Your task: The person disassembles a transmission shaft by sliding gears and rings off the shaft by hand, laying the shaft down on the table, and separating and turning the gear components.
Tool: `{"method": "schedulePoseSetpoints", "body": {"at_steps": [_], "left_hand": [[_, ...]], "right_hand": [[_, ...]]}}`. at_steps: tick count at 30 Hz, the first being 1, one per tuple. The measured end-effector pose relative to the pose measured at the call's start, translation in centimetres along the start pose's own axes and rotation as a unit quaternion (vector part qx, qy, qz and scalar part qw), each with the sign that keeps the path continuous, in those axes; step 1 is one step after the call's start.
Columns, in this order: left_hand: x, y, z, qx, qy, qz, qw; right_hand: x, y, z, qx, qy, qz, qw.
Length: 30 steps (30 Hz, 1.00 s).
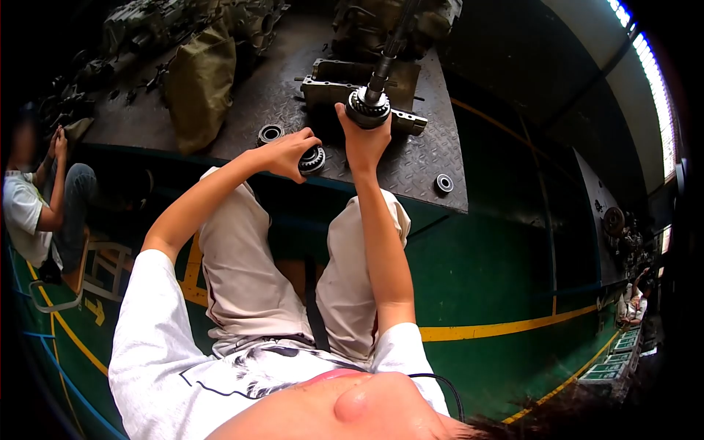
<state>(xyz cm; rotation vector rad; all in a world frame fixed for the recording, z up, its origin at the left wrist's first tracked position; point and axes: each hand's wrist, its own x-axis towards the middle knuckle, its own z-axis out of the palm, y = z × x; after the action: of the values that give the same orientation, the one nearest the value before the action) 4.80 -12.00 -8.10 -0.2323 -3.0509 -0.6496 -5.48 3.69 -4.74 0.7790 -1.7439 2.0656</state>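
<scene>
My left hand [287, 152] is curled over a toothed gear ring [312, 159] at the table's front edge. My right hand [365, 139] is wrapped round the lower end of a long metal shaft [381, 72], just below a toothed gear [368, 105]. The shaft slants up and away over an open metal housing [334, 92]. Left of my left hand, a round bearing [270, 133] lies on the metal table [249, 88]. A smaller bearing [444, 183] lies near the table's right corner.
A brown cloth [202, 84] hangs over the front edge. Metal castings [147, 26] stand at the back left, and a large gearbox part [433, 22] at the back. A seated person [33, 198] is at the far left. Another table [594, 198] stands to the right.
</scene>
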Motion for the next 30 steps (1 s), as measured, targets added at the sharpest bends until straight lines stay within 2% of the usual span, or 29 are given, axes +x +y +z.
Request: {"method": "schedulePoseSetpoints", "body": {"at_steps": [9, 13, 18, 20, 22, 24, 30], "left_hand": [[-0.1, -0.9, -0.7, -0.071, 0.006, 0.001, 0.997], [0.2, -1.6, -1.4, -0.051, -0.003, -0.04, 0.998], [0.9, -2.9, -2.8, -0.015, 0.027, -0.019, 0.999], [1.1, -2.3, -4.7, -0.015, 0.007, -0.014, 1.0], [1.8, -2.5, -6.4, -0.01, 0.051, 0.03, 0.998], [2.3, -1.4, -9.6, -0.049, 0.016, 0.006, 0.999], [4.3, 1.3, -19.0, -0.076, 0.041, -0.026, 0.996]], "right_hand": [[-0.2, -0.2, 0.3, -0.011, 0.002, -0.025, 1.0], [-0.3, -0.2, 0.4, -0.001, -0.002, -0.026, 1.0], [-0.4, -0.3, 0.4, -0.001, -0.002, -0.023, 1.0], [-0.3, -0.5, 0.4, 0.002, -0.001, -0.024, 1.0], [-0.4, -0.6, 0.3, 0.006, 0.004, -0.019, 1.0], [-0.5, -0.6, 0.3, 0.004, 0.005, -0.017, 1.0], [-0.4, -0.9, 0.3, 0.006, 0.007, -0.009, 1.0]]}}
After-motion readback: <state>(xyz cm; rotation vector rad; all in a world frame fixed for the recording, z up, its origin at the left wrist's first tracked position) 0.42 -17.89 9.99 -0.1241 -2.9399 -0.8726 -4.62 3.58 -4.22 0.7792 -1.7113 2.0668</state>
